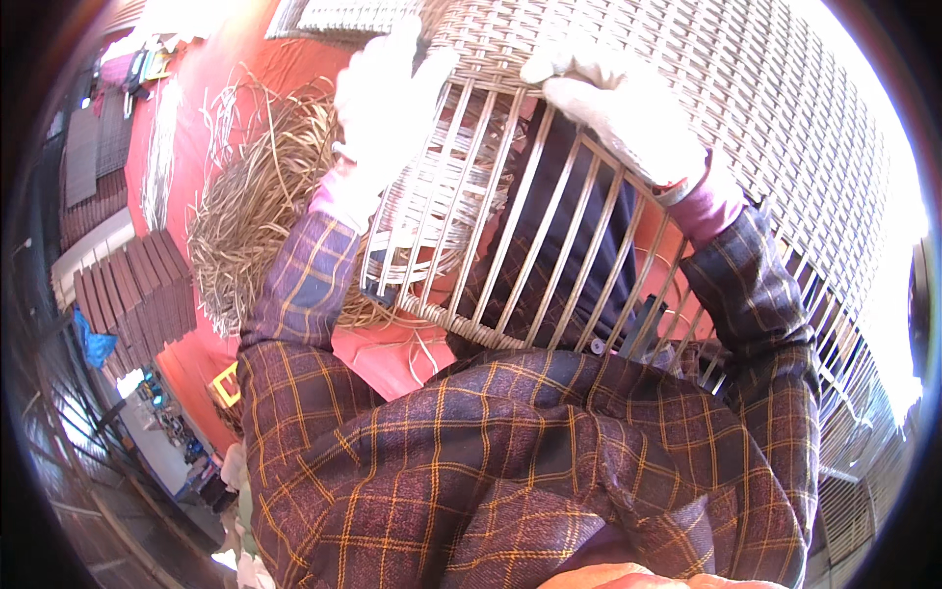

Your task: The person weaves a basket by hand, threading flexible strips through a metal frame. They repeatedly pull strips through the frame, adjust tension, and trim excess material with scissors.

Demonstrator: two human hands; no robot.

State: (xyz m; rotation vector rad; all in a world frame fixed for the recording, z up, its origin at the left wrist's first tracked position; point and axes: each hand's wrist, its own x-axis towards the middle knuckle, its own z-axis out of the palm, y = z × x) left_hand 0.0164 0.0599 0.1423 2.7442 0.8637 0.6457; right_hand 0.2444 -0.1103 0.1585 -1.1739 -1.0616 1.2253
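A large brown wicker panel (687, 69), tightly woven in its far part, lies across my lap. Its near part is bare parallel rods (510, 226) ending in a wrapped border. My left hand (378, 113), in a white glove and washed out by glare, is at the panel's left edge, thumb and fingers on either side of it. My right hand (628, 113), also gloved, has its fingers curled and pressed onto the last woven row, above the rods. Any loose strand in its fingertips is too small to make out.
A tangled heap of tan weaving strands (260, 206) lies left of my left arm on an orange-red sheet (363, 353). A pale coil of strands (422, 211) shows beneath the rods. Stacked brown slatted pieces (137, 294) stand farther left. Another woven piece (343, 18) is at the top.
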